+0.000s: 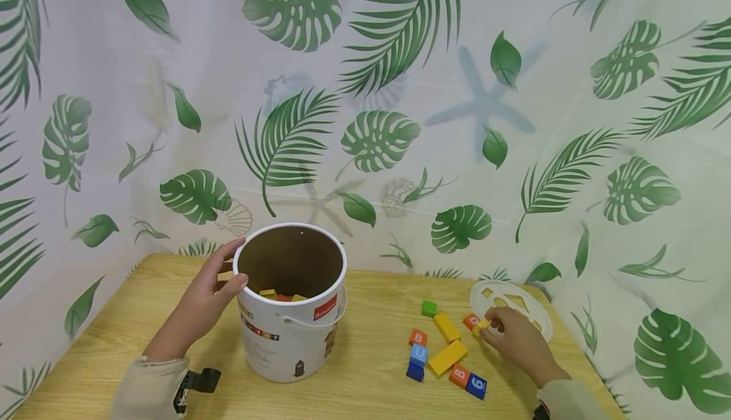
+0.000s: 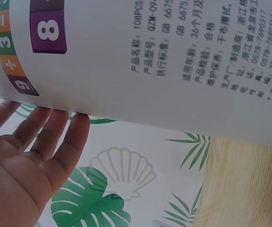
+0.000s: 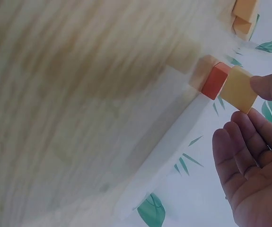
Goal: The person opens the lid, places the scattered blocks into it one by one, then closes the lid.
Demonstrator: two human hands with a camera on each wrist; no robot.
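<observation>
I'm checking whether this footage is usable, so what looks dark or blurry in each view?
Head: fairly sharp, but the inside of the bucket is dark; left wrist: the small print is soft; right wrist: the tabletop is hazy and smeared, the yellow block clearer.

We see the right hand [image 3: 261, 172] pinch a yellow block [image 3: 239, 90] with thumb and finger. A red block [image 3: 215, 81] is just beside it. We also see a wooden table [image 3: 69, 94] and green leaves [image 3: 152, 210] on a white sheet [image 3: 185, 182].
</observation>
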